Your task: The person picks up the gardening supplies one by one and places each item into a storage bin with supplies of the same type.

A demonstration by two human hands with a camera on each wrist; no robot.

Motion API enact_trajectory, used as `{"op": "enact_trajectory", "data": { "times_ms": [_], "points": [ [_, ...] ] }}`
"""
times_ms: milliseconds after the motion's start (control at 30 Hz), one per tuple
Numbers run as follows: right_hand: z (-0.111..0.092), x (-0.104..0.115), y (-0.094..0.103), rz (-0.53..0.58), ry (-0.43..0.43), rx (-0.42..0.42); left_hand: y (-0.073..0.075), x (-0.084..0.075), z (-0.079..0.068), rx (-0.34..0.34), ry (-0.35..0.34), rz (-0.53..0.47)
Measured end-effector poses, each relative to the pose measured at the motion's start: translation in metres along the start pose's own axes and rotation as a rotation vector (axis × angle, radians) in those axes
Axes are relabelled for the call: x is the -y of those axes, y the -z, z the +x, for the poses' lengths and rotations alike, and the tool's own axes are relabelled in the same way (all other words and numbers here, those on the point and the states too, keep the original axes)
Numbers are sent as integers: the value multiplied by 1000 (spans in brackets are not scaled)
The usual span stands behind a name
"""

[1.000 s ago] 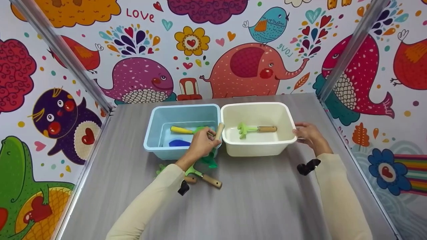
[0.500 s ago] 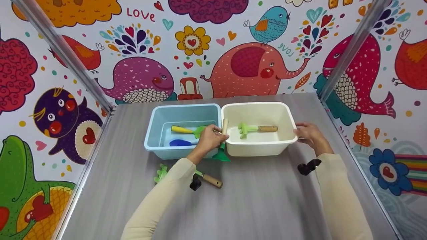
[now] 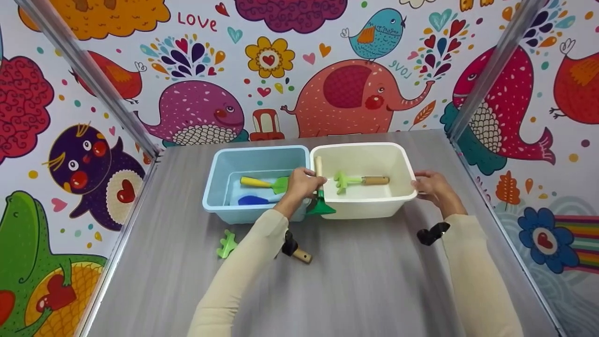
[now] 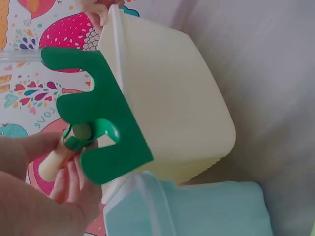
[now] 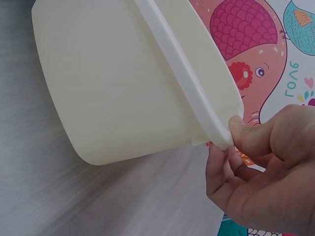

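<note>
From the head view I count two hands and two tubs side by side on one grey table (image 3: 365,281). The left hand (image 3: 301,186) grasps one green fork (image 3: 321,206) by its wooden handle, near the front of the gap where the blue tub (image 3: 239,216) meets the cream tub (image 3: 365,209). The fork's head hangs downward; whether it touches either tub I cannot tell. The right hand (image 3: 434,187) grips the cream tub at its right corner. Two tools lie in the blue tub: one yellow-handled trowel (image 3: 255,182) and one blue tool (image 3: 253,200), partly hidden. One light green claw (image 3: 356,180) with a wooden handle lies in the cream tub. On the table, one green tool head (image 3: 227,244) and one wooden handle end (image 3: 303,255) show either side of the left sleeve (image 3: 243,267); I cannot tell if they are one tool or two.

From the left wrist, the fork shows three prongs, its handle pinched between thumb and fingers.

From the right wrist, the thumb presses over the cream tub's one white rim (image 5: 182,78), with the fingers curled beneath.
</note>
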State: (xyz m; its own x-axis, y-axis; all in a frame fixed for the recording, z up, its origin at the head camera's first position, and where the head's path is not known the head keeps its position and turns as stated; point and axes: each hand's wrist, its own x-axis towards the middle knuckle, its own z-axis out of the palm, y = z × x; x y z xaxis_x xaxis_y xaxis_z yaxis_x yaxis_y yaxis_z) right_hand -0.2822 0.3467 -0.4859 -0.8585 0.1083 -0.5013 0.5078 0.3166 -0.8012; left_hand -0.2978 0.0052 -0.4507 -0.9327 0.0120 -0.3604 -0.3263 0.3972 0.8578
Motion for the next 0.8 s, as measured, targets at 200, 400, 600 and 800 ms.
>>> {"op": "enact_trajectory", "data": {
  "times_ms": [200, 400, 600, 800],
  "points": [
    [2, 1, 0, -5, -11, -1, -1, -5, 8, -33, 71, -91],
    [2, 2, 1, -14, -18, 5, -2, -10, 15, -85, 106, -148],
    [2, 1, 0, -5, -22, -15, -6, -14, 16, -131, 116, -246],
    [3, 1, 0, 5, -31, -18, -11, -16, 16, -146, 107, -345]
  ]
}}
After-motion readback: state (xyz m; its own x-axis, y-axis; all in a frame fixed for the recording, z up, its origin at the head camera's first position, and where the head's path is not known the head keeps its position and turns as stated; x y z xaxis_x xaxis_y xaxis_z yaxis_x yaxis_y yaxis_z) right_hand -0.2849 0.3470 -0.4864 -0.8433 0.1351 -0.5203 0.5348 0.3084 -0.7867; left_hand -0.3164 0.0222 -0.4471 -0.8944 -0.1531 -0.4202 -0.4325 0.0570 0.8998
